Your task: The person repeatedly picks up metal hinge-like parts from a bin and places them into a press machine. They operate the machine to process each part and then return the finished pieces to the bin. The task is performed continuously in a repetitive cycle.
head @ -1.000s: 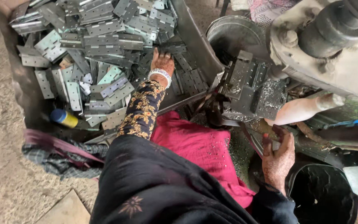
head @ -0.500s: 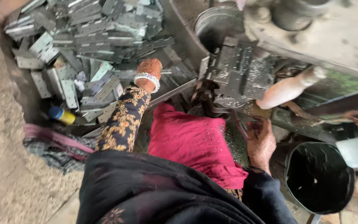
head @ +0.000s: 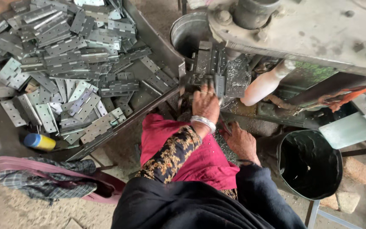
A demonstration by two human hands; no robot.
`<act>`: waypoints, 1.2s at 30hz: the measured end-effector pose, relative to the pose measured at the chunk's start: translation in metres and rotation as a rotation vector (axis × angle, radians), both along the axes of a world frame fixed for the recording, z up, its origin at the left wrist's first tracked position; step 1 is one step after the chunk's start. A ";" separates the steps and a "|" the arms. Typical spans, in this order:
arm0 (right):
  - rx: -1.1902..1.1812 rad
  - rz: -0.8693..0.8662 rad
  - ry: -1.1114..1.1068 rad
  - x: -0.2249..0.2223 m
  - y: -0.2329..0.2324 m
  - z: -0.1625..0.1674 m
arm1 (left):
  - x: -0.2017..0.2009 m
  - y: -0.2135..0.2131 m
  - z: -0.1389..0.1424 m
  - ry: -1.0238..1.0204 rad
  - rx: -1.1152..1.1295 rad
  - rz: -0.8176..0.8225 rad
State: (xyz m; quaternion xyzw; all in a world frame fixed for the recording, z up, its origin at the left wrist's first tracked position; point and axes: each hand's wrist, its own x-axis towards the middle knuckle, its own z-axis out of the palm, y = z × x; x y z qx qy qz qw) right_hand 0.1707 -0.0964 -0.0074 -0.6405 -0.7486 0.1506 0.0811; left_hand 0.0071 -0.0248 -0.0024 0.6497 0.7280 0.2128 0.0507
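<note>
L hand (head: 205, 103) at press die (head: 212, 70), fingers curled on a hinge plate (head: 220, 85) standing lengthwise, away from body. R hand (head: 241, 142) lower, nearer lap, fingers loosely bent, holding nothing seen. Hinge pile (head: 68, 63) well left.

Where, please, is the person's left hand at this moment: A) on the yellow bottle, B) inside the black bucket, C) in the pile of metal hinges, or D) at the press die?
D: the left hand rests against the press die, away from the hinge pile.
</note>
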 end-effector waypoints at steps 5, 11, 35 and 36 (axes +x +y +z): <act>0.071 0.106 0.007 0.012 0.017 -0.030 | -0.001 0.014 0.011 0.290 -0.137 -0.114; 0.007 -0.024 0.056 0.028 0.001 -0.097 | 0.005 0.038 -0.001 0.285 -0.001 -0.044; -0.011 0.041 0.064 0.031 0.007 -0.101 | 0.002 0.070 0.010 0.299 -0.036 -0.035; -0.023 0.001 0.106 0.030 0.006 -0.100 | 0.002 0.070 0.010 0.281 -0.033 -0.054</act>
